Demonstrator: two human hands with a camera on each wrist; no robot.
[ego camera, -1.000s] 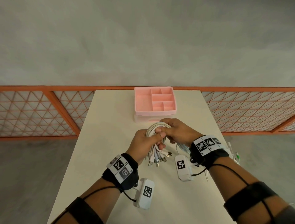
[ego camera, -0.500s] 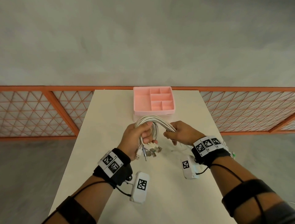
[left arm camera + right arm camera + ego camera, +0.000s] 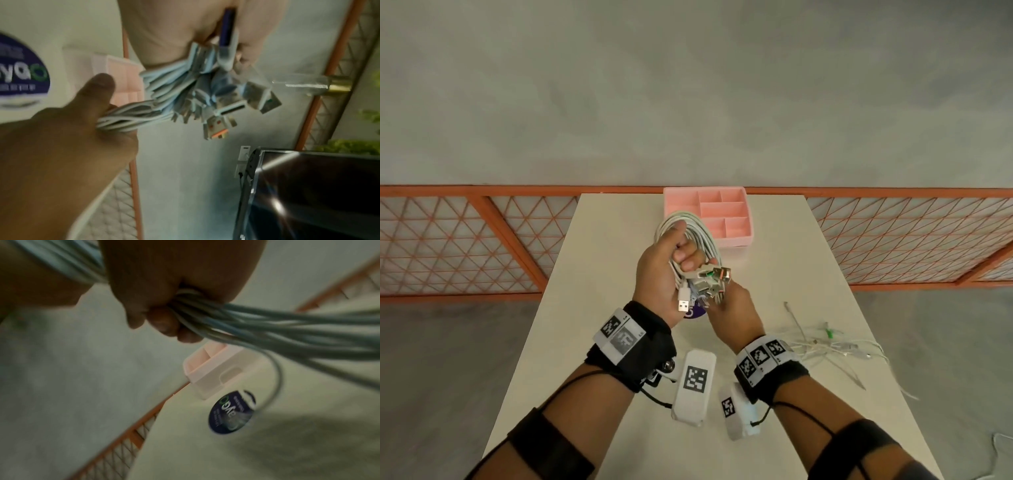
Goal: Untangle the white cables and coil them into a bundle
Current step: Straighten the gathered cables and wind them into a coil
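1. Left hand (image 3: 659, 274) is clenched tight around the coiled bundle of white cables (image 3: 700, 240), held up in mid-frame of the head view, above the table (image 3: 599, 308). The thumb lies over the top of the loop, the fingers are curled through it.
2. Right hand (image 3: 734, 311) sits just below and right of the left, its grip closed on the strands next to the USB plugs (image 3: 710, 277). The right wrist view shows fingers wrapped round a thick sheaf of cable (image 3: 246, 318); the left wrist view shows the plug ends (image 3: 222, 104) fanned out against that hand.
3. The plugs splay between the two hands, metal shells pointing different ways, one white plug (image 3: 683, 301) hanging lowest.
4. Step in hand, by my reading: the coil is formed and the ends are being gathered and squared up against the loop.
5. Next move calls for tucking or wrapping those loose ends so the loop holds, with the left hand keeping its squeeze; if it slackens, the turns will likely spring apart.
6. Not finished: more thin white cables (image 3: 835, 346) lie tangled on the table at right of the frame, well apart from the hands.
7. A pink compartment tray (image 3: 736, 236) stands at the table's far edge, just behind the coil; a round purple sticker (image 3: 232, 412) sits on the table below the hands.
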